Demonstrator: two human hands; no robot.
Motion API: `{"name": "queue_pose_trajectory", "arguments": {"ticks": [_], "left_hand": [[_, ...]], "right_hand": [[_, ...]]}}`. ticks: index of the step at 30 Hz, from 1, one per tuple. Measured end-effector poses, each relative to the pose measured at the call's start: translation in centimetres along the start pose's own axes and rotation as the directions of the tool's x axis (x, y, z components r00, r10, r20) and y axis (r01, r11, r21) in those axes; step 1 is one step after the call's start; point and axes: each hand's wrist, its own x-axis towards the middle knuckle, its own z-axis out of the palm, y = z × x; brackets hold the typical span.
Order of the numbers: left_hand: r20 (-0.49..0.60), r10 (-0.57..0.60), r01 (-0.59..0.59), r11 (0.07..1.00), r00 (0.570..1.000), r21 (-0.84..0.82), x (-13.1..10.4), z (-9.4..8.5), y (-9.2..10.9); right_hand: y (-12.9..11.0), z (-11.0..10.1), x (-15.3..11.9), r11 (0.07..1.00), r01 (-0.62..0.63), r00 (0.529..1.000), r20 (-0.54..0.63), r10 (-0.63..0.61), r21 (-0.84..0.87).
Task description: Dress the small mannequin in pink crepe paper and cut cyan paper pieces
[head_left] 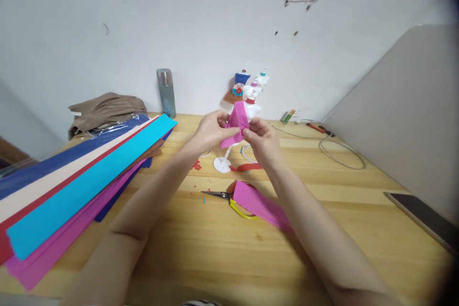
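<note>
A folded piece of pink crepe paper [237, 122] is pinched between both my hands above the middle of the table. My left hand [212, 129] grips its left side, thumb in front. On the right edge, the thumb and fingers of my right hand [263, 137] are closed on it. Right behind the paper stand several small white dress forms [252, 111], one wearing blue and brown with a flower. A white round base [222, 165] shows below the paper. Scissors [229, 196] with red and yellow handles lie nearer me, partly under another pink strip [261, 205].
Long coloured crepe sheets [89, 179] are stacked at the left, beside a brown cloth [107, 110]. A thermos [166, 93] stands by the wall. Red scraps [196, 165] and a red strip [247, 167] lie near the base. A cable [340, 154] and a phone [423, 217] are at the right.
</note>
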Motion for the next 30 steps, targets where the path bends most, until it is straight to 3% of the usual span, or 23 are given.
{"name": "queue_pose_trajectory", "arguments": {"ticks": [6,10,13,19,24,27,30], "left_hand": [[-0.180,0.066,-0.025,0.975,0.982,0.219,-0.6,0.6,0.1],[-0.198,0.098,-0.014,0.922,0.975,0.388,-1.2,-0.1,1.6],[-0.151,0.046,0.033,0.875,0.987,0.483,-1.4,-0.4,2.2],[-0.115,0.105,-0.038,0.877,0.988,0.478,-1.1,0.3,1.2],[-0.103,-0.007,0.055,0.879,0.995,0.474,-1.8,0.1,1.7],[-0.174,-0.010,0.098,0.858,0.985,0.505,-2.3,-0.2,1.3],[-0.163,-0.014,0.086,0.891,0.987,0.446,-2.4,-0.3,0.2]], "right_hand": [[-0.1,0.0,0.0,1.000,-0.008,1.000,-0.004,0.008,-0.005],[0.0,-0.1,0.1,1.000,-0.007,1.000,-0.011,0.008,0.022],[0.0,-0.1,0.1,1.000,-0.012,1.000,-0.014,0.012,0.017],[0.0,0.0,-0.1,0.999,-0.018,1.000,-0.016,0.019,0.046],[0.2,0.1,0.1,0.998,-0.019,0.999,-0.024,0.021,0.052],[0.3,0.3,0.1,0.997,-0.024,0.999,-0.041,0.027,0.073],[0.3,0.6,0.1,0.996,-0.014,1.000,-0.022,0.016,0.088]]}}
